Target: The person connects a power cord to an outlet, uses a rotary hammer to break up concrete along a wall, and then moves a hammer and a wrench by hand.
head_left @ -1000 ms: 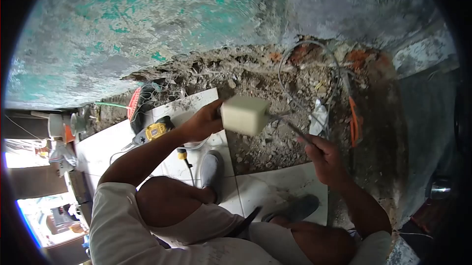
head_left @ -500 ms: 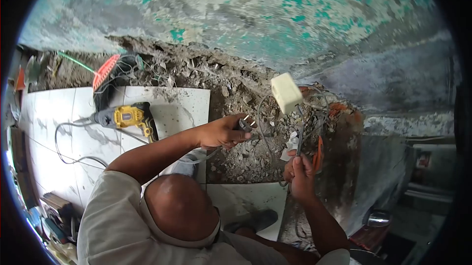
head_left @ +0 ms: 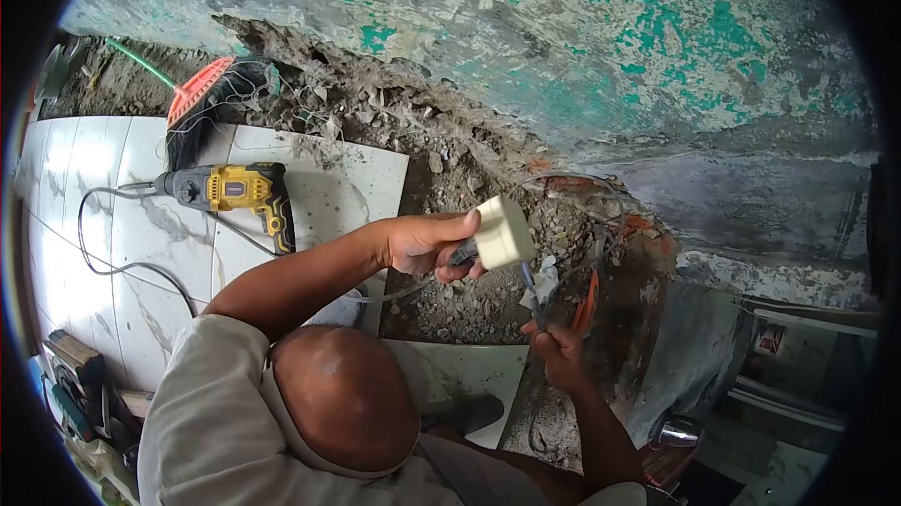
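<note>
Neither of my own hands is in view. A crouching co-worker, seen from above, has both hands out over the rubble. The co-worker's left hand (head_left: 436, 245) grips a cream socket box (head_left: 504, 232), thumb on its near edge. A dark plug (head_left: 463, 253) lies in the same hand, against the box; its pins are hidden. A grey cord (head_left: 404, 293) trails from under that hand. The co-worker's right hand (head_left: 560, 356) is closed around the grey cable (head_left: 530, 288) that enters the box from below.
A yellow hammer drill (head_left: 239, 189) lies on marbled tiles (head_left: 169, 262), its cord looping left. An orange broom (head_left: 199, 93) rests by the broken wall base. Rubble (head_left: 441, 304) fills a trench below the peeling wall (head_left: 563, 46). Orange conduit (head_left: 587, 304) lies beside the right hand.
The co-worker's left hand has gone from holding only the plug, pins showing, to gripping the socket box with the plug against it. The box has moved down and left. My view has shifted slightly.
</note>
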The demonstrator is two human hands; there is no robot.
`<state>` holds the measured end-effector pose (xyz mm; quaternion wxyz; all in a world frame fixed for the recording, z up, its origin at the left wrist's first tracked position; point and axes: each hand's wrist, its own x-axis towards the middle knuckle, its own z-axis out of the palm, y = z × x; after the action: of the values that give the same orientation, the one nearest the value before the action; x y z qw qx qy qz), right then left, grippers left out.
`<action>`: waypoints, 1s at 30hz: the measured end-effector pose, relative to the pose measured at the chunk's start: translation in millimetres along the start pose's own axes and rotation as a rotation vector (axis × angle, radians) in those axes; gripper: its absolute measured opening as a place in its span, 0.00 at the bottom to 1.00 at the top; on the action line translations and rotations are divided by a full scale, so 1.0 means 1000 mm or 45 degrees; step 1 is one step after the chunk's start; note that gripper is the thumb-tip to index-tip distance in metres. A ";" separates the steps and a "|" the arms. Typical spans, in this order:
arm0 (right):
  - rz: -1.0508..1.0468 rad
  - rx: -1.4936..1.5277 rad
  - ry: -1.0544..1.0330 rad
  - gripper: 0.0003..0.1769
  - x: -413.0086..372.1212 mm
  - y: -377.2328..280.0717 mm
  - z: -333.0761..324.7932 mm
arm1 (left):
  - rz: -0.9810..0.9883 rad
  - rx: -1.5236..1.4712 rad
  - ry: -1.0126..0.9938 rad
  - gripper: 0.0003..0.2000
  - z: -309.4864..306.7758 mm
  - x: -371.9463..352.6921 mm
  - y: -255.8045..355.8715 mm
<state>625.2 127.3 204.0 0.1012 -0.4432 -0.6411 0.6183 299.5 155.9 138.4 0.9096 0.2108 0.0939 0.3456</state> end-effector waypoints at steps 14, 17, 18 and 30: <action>-0.043 0.206 0.215 0.38 0.045 -0.031 0.032 | -0.154 1.215 0.284 0.31 0.053 0.017 -0.013; 0.017 0.322 0.269 0.32 0.048 -0.033 0.023 | -0.144 1.393 0.254 0.26 0.045 0.021 -0.011; 0.036 0.490 0.296 0.32 0.048 -0.030 0.020 | -0.136 1.382 0.245 0.26 0.046 0.024 -0.010; 0.066 0.749 0.344 0.44 0.055 -0.035 0.014 | -0.045 1.323 0.374 0.09 0.078 0.025 0.013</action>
<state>567.6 161.5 209.2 0.2931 -0.4892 -0.4042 0.7151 335.4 156.7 213.4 0.6684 0.5808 0.3822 0.2642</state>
